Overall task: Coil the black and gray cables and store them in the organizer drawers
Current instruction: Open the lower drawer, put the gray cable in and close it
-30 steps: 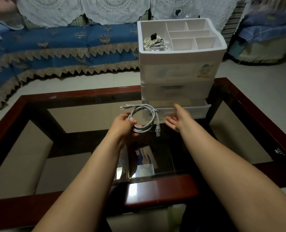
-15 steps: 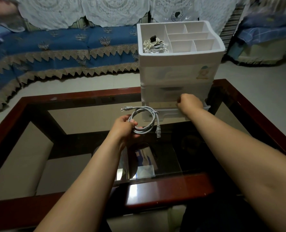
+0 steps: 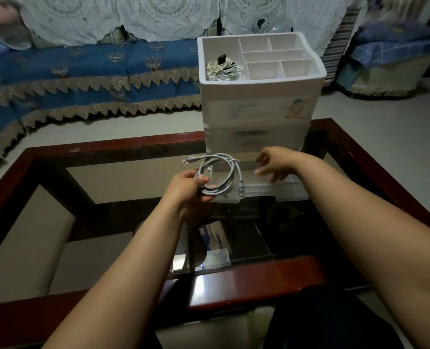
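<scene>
White organizer [image 3: 256, 102], top tray holding coiled cable [image 3: 222, 69], bottom drawer [image 3: 267, 190] pulled open

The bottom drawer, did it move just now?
Yes. The right hand pulled the bottom drawer out toward the person, then let go and now hovers open above it. The left hand still grips the coiled gray cable; the organizer stayed put.

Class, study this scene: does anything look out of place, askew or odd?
Only the bottom drawer of the white organizer stands out: it is pulled forward past the two closed drawers above. The left hand holds the coiled gray cable neatly. Nothing looks spilled or damaged.
</scene>
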The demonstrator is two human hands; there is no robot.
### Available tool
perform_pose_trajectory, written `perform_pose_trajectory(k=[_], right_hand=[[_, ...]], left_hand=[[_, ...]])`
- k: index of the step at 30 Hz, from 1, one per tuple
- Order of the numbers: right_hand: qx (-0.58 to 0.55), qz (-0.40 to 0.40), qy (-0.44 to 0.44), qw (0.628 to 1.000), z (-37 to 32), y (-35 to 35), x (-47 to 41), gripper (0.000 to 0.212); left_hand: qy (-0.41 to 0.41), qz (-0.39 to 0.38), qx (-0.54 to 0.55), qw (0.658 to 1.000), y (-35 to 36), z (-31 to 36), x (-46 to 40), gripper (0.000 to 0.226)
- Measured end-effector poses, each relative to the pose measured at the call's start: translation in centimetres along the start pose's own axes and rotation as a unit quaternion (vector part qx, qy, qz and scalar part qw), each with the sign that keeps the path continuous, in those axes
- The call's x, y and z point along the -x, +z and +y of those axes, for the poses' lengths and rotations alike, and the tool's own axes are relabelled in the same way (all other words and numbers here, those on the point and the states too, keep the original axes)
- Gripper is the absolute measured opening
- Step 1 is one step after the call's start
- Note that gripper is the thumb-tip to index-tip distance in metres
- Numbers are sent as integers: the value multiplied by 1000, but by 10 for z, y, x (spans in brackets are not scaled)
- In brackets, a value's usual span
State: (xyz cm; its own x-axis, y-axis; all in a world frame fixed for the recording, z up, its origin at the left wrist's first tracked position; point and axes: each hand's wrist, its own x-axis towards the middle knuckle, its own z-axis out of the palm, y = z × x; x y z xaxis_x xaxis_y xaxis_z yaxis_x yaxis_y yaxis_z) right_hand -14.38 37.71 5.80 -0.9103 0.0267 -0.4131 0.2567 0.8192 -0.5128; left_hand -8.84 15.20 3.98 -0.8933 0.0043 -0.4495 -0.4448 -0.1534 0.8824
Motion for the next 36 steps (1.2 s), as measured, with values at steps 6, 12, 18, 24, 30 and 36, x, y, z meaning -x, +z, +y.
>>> perform_pose_trajectory(k=[6, 12, 18, 24, 30, 36], right_hand=[[42, 314, -365, 875, 8, 31, 30, 39], [169, 190, -327, 910, 2, 63, 24, 49], [19, 90, -296, 951, -1, 47, 17, 38], [82, 62, -232, 967, 11, 27, -4, 27], [126, -41, -143, 981, 13, 31, -13, 33], [89, 199, -182, 959, 31, 34, -13, 29]], left_hand=[[-10, 30, -27, 999, 33, 20, -15, 18], [-47, -10, -81, 995, 54, 21, -30, 25], [-25, 4, -200, 980, 47, 20, -34, 22], [217, 40, -577, 787, 28, -7, -44, 38], [326, 7, -643, 693, 19, -17, -41, 32], [449, 54, -690, 565, 18, -23, -46, 41]])
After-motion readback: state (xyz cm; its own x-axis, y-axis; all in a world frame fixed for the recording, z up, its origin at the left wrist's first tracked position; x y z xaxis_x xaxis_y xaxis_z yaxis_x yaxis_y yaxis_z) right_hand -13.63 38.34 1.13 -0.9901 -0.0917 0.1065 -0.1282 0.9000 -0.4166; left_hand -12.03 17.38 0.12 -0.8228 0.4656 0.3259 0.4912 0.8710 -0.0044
